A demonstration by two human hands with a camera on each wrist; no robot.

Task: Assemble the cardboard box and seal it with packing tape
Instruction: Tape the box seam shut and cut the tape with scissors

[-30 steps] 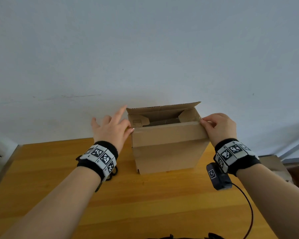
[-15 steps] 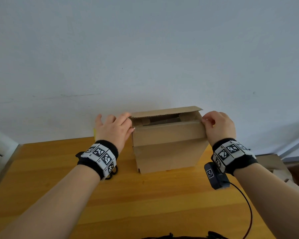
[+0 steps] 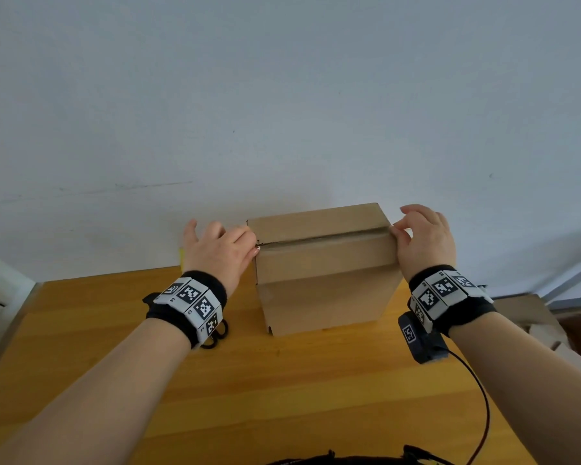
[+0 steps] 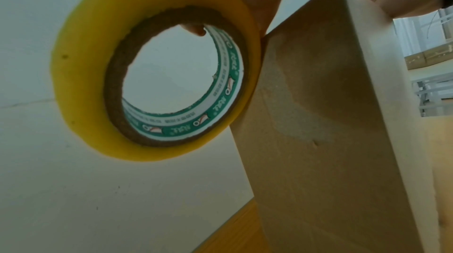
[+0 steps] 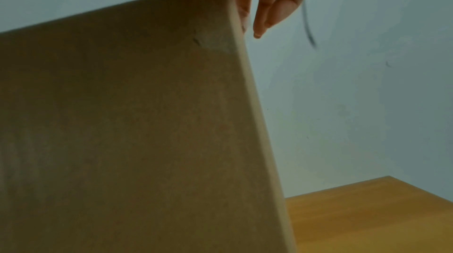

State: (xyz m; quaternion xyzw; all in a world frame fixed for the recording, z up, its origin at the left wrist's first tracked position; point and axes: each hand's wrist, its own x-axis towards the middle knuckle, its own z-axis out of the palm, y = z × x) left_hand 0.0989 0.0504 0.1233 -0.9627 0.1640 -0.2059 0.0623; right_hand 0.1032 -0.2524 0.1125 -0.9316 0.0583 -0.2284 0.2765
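Setting: plain indoor room, most likely a small office or packing corner; exact type uncertain.
- Wooden counter, honey-coloured plank surface, pushed against a bare, pale painted wall. Faint scuffs and a hairline mark on the wall above the counter.
- Right of the counter: loose cardboard pieces lying lower down, and grey metal framing behind them.
- Left wrist view, beyond the counter's right side: stacked flat cartons beside a bright window with white rails.
- Left of the counter: a white edge, possibly a door or frame.
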